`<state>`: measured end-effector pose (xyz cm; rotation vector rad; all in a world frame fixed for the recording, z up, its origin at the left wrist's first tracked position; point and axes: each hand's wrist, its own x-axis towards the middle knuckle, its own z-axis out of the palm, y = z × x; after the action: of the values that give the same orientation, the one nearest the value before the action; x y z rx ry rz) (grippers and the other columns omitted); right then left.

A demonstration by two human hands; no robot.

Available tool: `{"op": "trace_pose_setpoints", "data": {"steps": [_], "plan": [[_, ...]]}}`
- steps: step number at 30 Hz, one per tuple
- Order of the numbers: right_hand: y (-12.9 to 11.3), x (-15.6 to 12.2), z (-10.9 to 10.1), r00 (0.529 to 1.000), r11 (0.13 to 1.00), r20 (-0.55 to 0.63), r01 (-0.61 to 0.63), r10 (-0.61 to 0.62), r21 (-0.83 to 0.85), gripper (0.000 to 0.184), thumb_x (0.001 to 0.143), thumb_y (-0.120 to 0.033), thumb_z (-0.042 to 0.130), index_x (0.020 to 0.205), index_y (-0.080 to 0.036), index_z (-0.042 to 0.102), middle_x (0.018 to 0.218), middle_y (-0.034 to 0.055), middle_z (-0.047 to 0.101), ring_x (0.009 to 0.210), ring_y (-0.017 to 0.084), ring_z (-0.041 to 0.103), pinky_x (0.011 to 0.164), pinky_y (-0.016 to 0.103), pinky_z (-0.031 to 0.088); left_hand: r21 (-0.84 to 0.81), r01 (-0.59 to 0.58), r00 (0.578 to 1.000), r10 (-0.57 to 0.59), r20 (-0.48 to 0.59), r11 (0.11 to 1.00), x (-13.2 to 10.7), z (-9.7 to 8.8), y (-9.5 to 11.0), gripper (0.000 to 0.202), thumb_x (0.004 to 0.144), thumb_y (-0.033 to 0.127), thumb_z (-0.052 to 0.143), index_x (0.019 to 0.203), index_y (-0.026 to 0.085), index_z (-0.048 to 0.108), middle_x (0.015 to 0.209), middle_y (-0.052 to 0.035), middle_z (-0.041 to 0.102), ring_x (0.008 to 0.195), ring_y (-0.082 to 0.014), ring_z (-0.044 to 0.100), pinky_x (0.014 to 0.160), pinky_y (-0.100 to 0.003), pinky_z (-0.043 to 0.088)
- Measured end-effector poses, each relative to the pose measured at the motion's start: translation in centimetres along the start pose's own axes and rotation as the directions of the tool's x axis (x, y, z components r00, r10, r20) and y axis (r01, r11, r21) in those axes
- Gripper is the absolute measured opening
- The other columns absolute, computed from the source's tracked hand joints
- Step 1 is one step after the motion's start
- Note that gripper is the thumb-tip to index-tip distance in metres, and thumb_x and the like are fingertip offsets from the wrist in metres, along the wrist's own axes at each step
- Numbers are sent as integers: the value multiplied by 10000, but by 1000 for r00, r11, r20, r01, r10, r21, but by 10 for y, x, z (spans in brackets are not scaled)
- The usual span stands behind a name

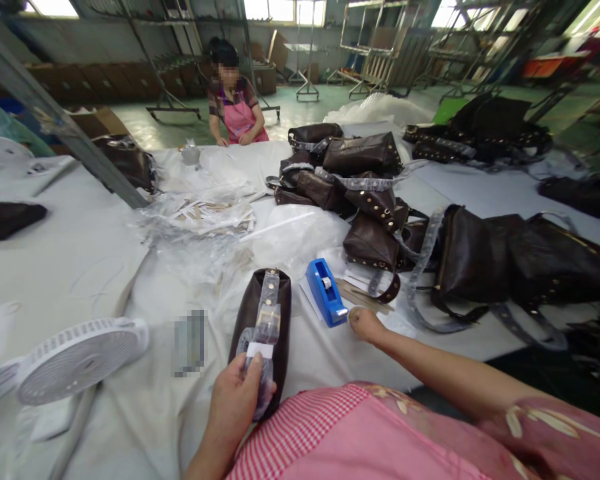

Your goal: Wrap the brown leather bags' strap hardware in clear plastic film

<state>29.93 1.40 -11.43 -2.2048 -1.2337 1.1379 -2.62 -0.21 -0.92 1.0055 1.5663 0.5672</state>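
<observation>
My left hand (237, 397) is closed on the near end of a dark brown leather bag (261, 320), its thumb pressing a plastic-wrapped strap and a white strip of tape against it. The bag stands on its edge on the white table (80, 253) just in front of me. My right hand (363, 323) reaches to a blue tape dispenser (326, 291), fingers pinched at its cutting end; what they pinch is too small to make out.
A heap of brown studded bags (360, 180) lies at centre and more bags (520, 260) at the right. Clear plastic wrap and paper scraps (200, 213) cover the middle. A white fan (80, 360) stands at the left. Another person (235, 107) sits across the table.
</observation>
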Motion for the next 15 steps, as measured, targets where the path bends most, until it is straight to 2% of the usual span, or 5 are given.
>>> {"op": "trace_pose_setpoints", "data": {"steps": [4,7,9,11,15], "plan": [[-27,-32,7,962,998,266,53,-56,21,91,662,-173,611,577,-154,638,523,9,612,472,118,506,462,220,365,104,-32,999,34,-19,994,-2,1,0,315,876,498,488,794,200,551,521,3,639,452,-179,642,426,-239,468],[-79,-63,20,845,968,485,140,-225,206,159,764,-285,604,747,-151,688,643,10,663,514,104,527,493,207,393,243,-129,989,142,-38,962,-3,2,-2,303,911,444,447,754,202,537,557,-2,636,516,-167,660,490,-229,443],[-119,-78,28,782,933,532,174,-326,316,204,791,-335,603,753,-151,681,643,1,645,532,98,521,515,205,398,404,-196,968,242,-65,893,-3,1,-4,288,918,389,442,724,198,535,610,-23,645,571,-167,657,528,-239,410],[-153,-86,39,751,909,533,221,-391,354,224,791,-350,607,706,-151,667,615,-7,618,536,96,503,520,207,385,557,-228,942,325,-81,799,-3,1,-6,284,924,357,438,717,194,543,667,-49,663,637,-179,654,567,-258,385],[-180,-85,61,781,902,463,302,-419,308,284,779,-344,609,568,-153,604,545,-14,571,529,95,470,530,222,359,691,-206,936,346,-68,693,-6,1,-9,301,955,379,400,817,186,583,764,-92,704,710,-204,666,605,-281,370]]}}
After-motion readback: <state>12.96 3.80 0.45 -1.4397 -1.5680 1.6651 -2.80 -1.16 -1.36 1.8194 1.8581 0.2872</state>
